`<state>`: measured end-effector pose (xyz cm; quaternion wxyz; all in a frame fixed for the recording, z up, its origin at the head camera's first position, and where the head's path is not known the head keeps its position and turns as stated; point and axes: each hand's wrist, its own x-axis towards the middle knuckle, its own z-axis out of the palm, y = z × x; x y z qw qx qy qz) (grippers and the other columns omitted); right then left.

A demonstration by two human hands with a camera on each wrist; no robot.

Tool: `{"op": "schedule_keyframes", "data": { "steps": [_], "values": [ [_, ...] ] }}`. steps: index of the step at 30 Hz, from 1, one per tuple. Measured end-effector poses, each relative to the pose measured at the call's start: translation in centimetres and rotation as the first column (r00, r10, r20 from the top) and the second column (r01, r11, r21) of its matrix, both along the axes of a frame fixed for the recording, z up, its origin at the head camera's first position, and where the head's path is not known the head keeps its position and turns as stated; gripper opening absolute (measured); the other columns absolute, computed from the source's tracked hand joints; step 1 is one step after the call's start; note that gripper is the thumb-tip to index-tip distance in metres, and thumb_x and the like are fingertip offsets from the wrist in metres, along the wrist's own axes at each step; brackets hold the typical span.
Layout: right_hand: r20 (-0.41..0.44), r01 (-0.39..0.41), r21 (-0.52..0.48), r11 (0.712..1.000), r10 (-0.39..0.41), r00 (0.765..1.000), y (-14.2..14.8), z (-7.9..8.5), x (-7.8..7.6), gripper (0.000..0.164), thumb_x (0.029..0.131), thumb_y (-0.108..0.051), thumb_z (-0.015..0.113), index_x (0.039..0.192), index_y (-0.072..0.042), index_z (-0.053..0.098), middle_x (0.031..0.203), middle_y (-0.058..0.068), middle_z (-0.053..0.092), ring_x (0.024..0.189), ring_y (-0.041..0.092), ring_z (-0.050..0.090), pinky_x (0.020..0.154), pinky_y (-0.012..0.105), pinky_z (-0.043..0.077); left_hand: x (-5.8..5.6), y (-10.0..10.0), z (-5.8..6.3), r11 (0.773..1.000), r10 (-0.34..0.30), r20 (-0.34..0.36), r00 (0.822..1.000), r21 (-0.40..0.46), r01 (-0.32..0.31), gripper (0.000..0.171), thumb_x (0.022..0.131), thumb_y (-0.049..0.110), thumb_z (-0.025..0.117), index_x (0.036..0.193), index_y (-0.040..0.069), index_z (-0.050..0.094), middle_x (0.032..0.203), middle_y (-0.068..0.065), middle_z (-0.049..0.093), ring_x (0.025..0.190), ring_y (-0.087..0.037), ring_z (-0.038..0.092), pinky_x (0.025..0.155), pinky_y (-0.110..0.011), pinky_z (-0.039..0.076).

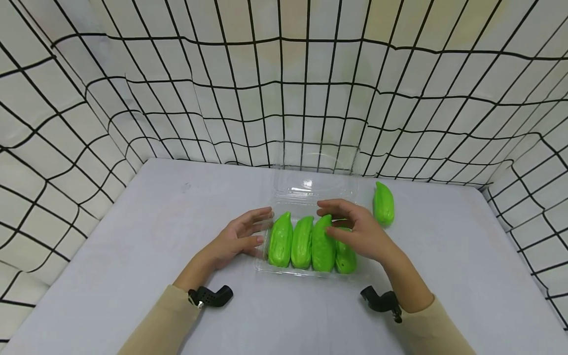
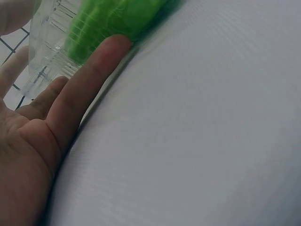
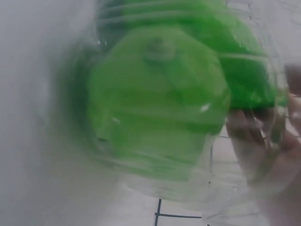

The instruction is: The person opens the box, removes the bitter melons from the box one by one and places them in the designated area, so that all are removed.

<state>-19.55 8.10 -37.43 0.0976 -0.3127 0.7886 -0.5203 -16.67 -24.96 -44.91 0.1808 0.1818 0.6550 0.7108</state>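
A clear plastic clamshell box (image 1: pixel 262 268) holds several bright green, gourd-like vegetables, wrinkled and pointed at the top. My left hand (image 1: pixel 237 236) rests at the box's left wall with its fingers extended; in the left wrist view one finger (image 2: pixel 89 80) lies along the clear side. My right hand (image 1: pixel 361 229) reaches over the box's right half. Its thumb and fingers curl about the upper end of the third green vegetable (image 1: pixel 323 249). Partly under that hand lies the rightmost vegetable (image 1: pixel 346 259), whose blunt end (image 3: pixel 160 103) fills the right wrist view, blurred through the plastic.
The box's transparent lid (image 1: pixel 310 182) stands raised at the back. Another green vegetable (image 1: pixel 383 204) lies on the white table (image 1: pixel 146 236) right of the box. Black wire grid (image 1: pixel 306 84) against white sheeting walls the back and both sides.
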Motion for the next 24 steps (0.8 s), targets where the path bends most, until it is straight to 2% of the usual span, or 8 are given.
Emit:
{"op": "schedule_keyframes", "data": {
  "steps": [4,10,16,24],
  "values": [
    [-0.025,-0.053,0.007,0.999,0.053,0.998,0.18,0.08,-0.08,0.056,0.087,0.008,0.062,0.138,-0.014,0.056,0.129,0.004,0.065,0.118,0.019,0.063,0.1,0.039,0.053,-0.02,-0.04,-0.04,1.0,-0.003,-0.001,1.0,-0.001,0.003,0.069,0.096,0.006,0.06,0.157,0.01,0.027,0.163,-0.013,0.025,0.148,-0.041,0.025,0.082,-0.056,0.058],
    [-0.04,-0.063,0.016,0.998,0.063,0.997,0.27,0.05,-0.19,0.053,0.088,0.004,0.067,0.137,-0.012,0.057,0.129,0.007,0.064,0.115,0.023,0.063,0.095,0.044,0.055,0.01,-0.08,0.06,1.0,-0.004,0.002,1.0,0.0,0.004,0.069,0.097,0.006,0.06,0.157,0.011,0.027,0.163,-0.014,0.024,0.148,-0.041,0.025,0.083,-0.056,0.058],
    [-0.005,-0.017,0.011,1.0,0.017,1.0,0.24,0.13,-0.08,0.051,0.088,-0.003,0.072,0.136,-0.017,0.059,0.129,0.004,0.065,0.114,0.023,0.062,0.088,0.039,0.058,0.07,-0.1,0.11,1.0,-0.004,0.005,1.0,0.003,0.004,0.068,0.097,0.005,0.059,0.157,0.013,0.028,0.163,-0.013,0.024,0.149,-0.04,0.025,0.083,-0.056,0.058],
    [0.034,0.082,-0.038,0.996,-0.081,0.996,0.41,0.39,0.03,0.05,0.086,-0.009,0.077,0.132,-0.02,0.061,0.124,0.006,0.066,0.108,0.023,0.063,0.088,0.042,0.057,0.03,-0.02,0.08,1.0,-0.007,0.001,1.0,0.005,0.007,0.069,0.097,0.006,0.059,0.157,0.011,0.027,0.163,-0.013,0.024,0.149,-0.04,0.025,0.083,-0.056,0.058]
  ]
}}
